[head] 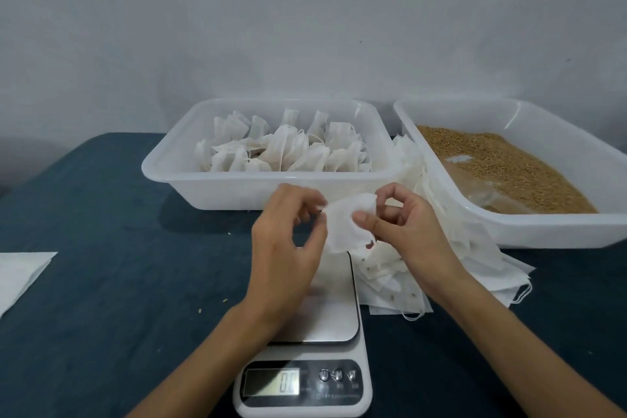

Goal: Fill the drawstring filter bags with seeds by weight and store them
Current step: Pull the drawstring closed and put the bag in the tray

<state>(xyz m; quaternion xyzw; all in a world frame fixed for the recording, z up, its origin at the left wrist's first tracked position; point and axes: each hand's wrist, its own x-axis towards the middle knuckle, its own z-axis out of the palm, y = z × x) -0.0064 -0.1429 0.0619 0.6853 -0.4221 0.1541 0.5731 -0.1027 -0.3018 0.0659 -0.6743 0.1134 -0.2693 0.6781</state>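
An empty white filter bag (pixel 342 224) hangs in the air above the kitchen scale (pixel 322 312). My left hand (pixel 288 248) pinches its left edge and my right hand (pixel 403 227) pinches its right edge between thumb and forefinger. The scale's steel platform is bare and its display (pixel 271 382) is lit. Brown seeds (pixel 502 166) fill a white tray (pixel 543 231) at the right. Another white tray (pixel 237 190) behind the hands holds several filled bags (pixel 285 146).
A loose pile of flat empty bags (pixel 441 268) lies between the scale and the seed tray, with a few seeds on it. A white sheet (pixel 20 275) lies at the left edge of the dark blue table (pixel 118 248). Stray seeds dot the cloth.
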